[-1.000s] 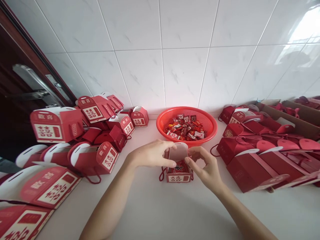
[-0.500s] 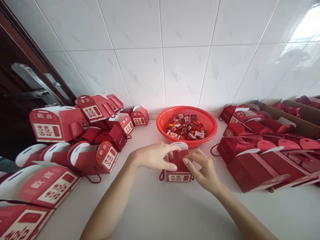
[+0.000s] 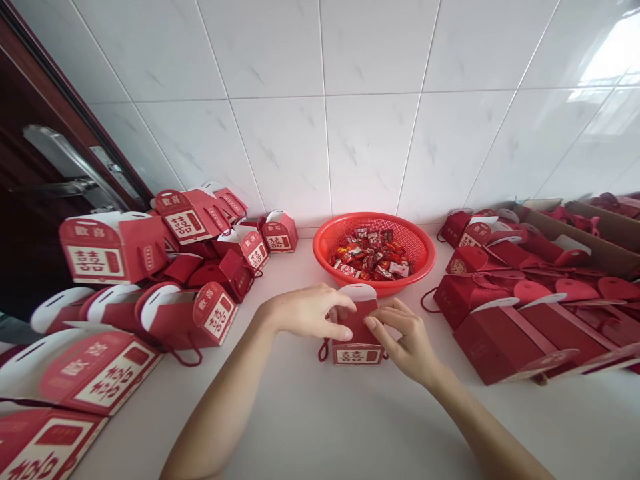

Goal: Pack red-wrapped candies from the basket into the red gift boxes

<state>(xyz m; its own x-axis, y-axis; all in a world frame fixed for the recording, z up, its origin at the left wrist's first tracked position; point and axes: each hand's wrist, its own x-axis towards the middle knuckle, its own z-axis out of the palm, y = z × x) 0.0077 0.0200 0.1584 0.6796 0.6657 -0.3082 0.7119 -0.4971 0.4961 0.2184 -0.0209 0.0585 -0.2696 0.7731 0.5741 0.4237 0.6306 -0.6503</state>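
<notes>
A small red gift box (image 3: 356, 355) stands upright on the table in front of me, its label with white and red lettering facing me. Its rounded back flap (image 3: 358, 291) is up, while red panels lie across the top. From the left, my left hand (image 3: 310, 313) curls over the box's edge, thumb across the top and fingertips partly hidden behind. At the right edge, my right hand (image 3: 405, 333) pinches the box between thumb and bent fingers. Red cords (image 3: 324, 350) hang at its sides. Just behind it sits a red plastic basket (image 3: 320, 260) of wrapped candies (image 3: 373, 253).
Several similar red boxes (image 3: 113, 247) are stacked on the left, some with flaps up. More red boxes (image 3: 505, 340) stand in rows on the right, before a cardboard carton (image 3: 545, 227). A tiled wall (image 3: 370, 147) closes the back; a door handle (image 3: 75, 167) is at far left.
The panels on top of the box have come together into a flatter surface, covering the gap between them. Both hands have barely moved.
</notes>
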